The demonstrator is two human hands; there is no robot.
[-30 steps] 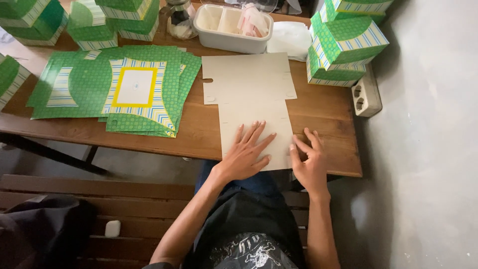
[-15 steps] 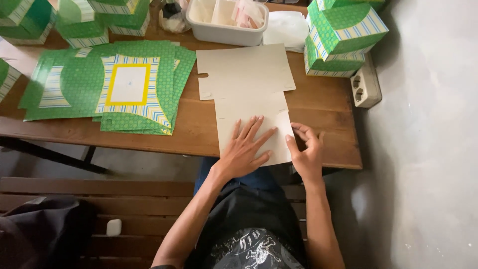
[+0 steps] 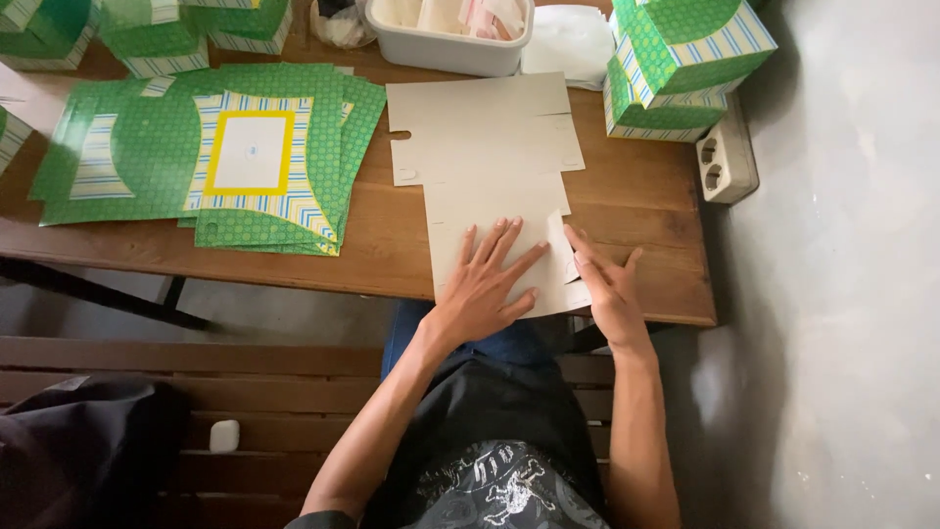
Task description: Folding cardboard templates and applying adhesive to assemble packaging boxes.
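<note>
A flat, unfolded cardboard box blank (image 3: 485,147) lies plain side up on the wooden table (image 3: 636,206). My left hand (image 3: 490,279) presses flat on its near panel, fingers spread. My right hand (image 3: 607,284) is at the blank's right edge, its fingers pushing a small side flap (image 3: 560,245) up and inward. Neither hand grips anything closed.
A stack of flat green printed box blanks (image 3: 206,152) lies to the left. Assembled green boxes (image 3: 676,59) stand at the back right and back left (image 3: 147,29). A white tub (image 3: 455,44), a power strip (image 3: 723,162) and a wooden bench (image 3: 196,392) are nearby.
The view has shifted slightly. My right hand moved in from the blank's edge and lifted the side flap; my left hand stayed pressed on the panel.
</note>
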